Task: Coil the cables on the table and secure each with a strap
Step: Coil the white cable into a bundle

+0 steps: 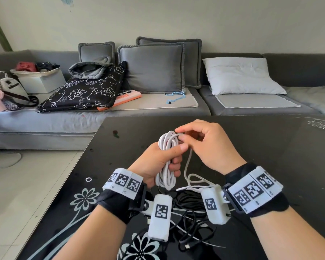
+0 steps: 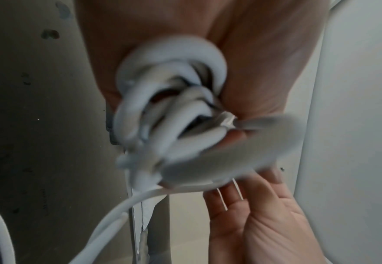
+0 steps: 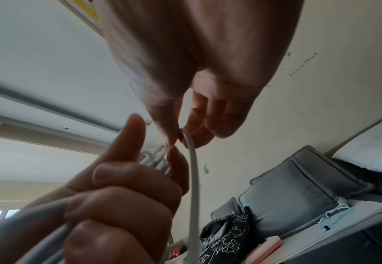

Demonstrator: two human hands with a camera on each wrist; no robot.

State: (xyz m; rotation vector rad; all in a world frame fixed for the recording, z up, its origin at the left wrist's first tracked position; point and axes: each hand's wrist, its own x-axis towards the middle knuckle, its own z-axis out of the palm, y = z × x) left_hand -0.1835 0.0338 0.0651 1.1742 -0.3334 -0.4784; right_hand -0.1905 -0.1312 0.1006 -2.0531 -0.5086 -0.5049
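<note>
My left hand point(image 1: 169, 156) grips a long coil of white cable point(image 1: 166, 147) above the black glass table point(image 1: 251, 147), thumb pressed across the loops. At the coil's top my right hand point(image 1: 182, 135) pinches the cable's loose strand point(image 3: 191, 151) between thumb and fingers; its slack point(image 1: 188, 166) hangs down to the table. The right wrist view shows my left hand point(image 3: 122, 196) closed round the loops. The coil point(image 2: 169, 110) is blurred in the left wrist view, with my right hand point(image 2: 253, 214) beyond it. A small white ring strap point(image 1: 88, 179) lies on the table to the left.
Tangled black cables point(image 1: 191, 218) and a thin white one lie on the table under my wrists. A grey sofa point(image 1: 158, 109) with cushions, a patterned bag, a box and a white pillow stands behind the table. Tiled floor lies to the left.
</note>
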